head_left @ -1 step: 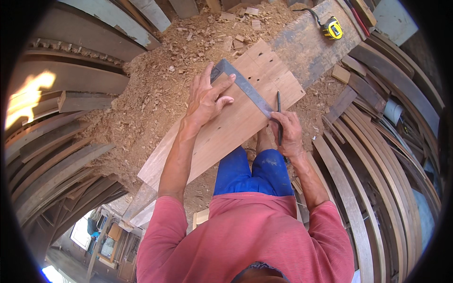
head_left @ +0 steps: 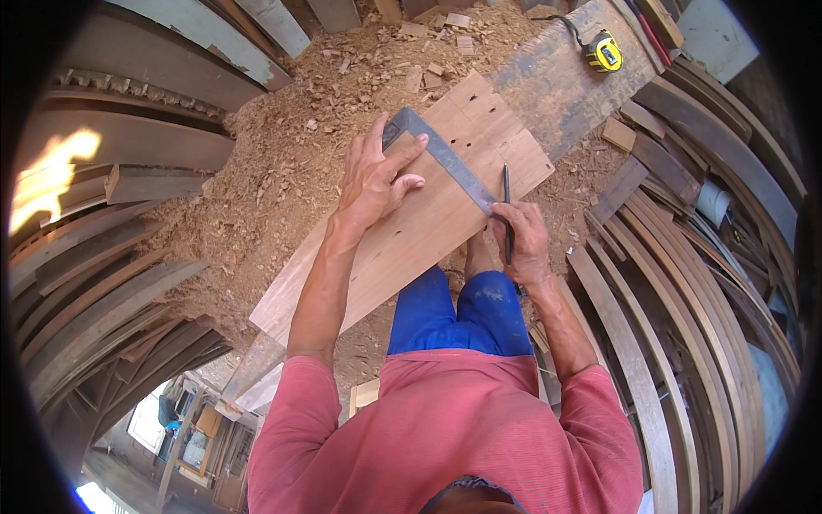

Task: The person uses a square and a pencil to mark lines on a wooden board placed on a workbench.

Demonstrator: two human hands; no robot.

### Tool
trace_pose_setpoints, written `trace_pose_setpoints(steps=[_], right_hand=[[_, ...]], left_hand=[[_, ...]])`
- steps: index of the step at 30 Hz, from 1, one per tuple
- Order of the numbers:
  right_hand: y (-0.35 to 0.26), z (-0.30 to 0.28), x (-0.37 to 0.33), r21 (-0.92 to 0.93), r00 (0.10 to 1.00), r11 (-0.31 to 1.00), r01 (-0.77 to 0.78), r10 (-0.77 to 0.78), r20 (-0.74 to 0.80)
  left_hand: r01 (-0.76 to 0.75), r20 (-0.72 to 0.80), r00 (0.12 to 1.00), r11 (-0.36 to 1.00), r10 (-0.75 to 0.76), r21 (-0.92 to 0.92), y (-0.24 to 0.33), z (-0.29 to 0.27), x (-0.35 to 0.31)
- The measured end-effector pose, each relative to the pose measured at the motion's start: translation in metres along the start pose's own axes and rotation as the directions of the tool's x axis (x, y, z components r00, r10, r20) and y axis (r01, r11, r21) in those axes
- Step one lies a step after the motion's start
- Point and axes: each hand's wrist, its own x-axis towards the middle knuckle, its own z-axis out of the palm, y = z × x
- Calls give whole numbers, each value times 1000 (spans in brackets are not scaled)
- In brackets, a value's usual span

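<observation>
Metal square (head_left: 449,158) lies across the wooden board (head_left: 385,248), its stock at the board's far edge under the left hand (head_left: 377,176) and its blade running over to the right hand's fingertips at the near edge. The left hand is spread, index finger on the square, thumb held out apart just nearer the body; its other fingers reach over the stock and partly hide it, so how firmly they grip I cannot tell. The right hand (head_left: 521,240) is bent in, thumb and forefinger meeting at the blade's end (whether they pinch the metal or merely press it is hard to make out), while a slim dark pencil (head_left: 506,182) passes between its fingers, its middle covered by them. The left forearm covers part of the board below that hand. Beyond both hands, dark holes pit the board, and farther off, up and right of the right hand, a yellow tape measure (head_left: 604,53) sits on a worn plank (head_left: 556,77). Well to the right of the right hand, a pale rounded object (head_left: 712,202) is wedged among stacked timber (head_left: 685,283); whether it is a container, I cannot tell. Compared with the earlier frame, hands, square and pencil show no visible shift.
</observation>
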Motion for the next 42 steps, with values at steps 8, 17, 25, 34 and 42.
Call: trace_pose_setpoints(steps=[8,17,25,34,42], right_hand=[[0,-2,3,26,1000,1000,-17,16,9],[2,-6,5,34,997,999,-35,32,64],[-29,-31,37,54,995,996,-73,76,-64],[-30,6,128,310,985,935,-170,153,79],[-31,-1,164,311,946,938,-152,48,320]], left_hand=[[14,1,1000,1000,-14,-15,0,1,0],[-9,-19,1000,1000,8,-29,-3,3,1],[18,-22,1000,1000,-18,1,5,-2,1],[21,-30,999,1000,-21,7,6,-3,0],[24,-15,1000,999,-24,-42,4,-3,1]])
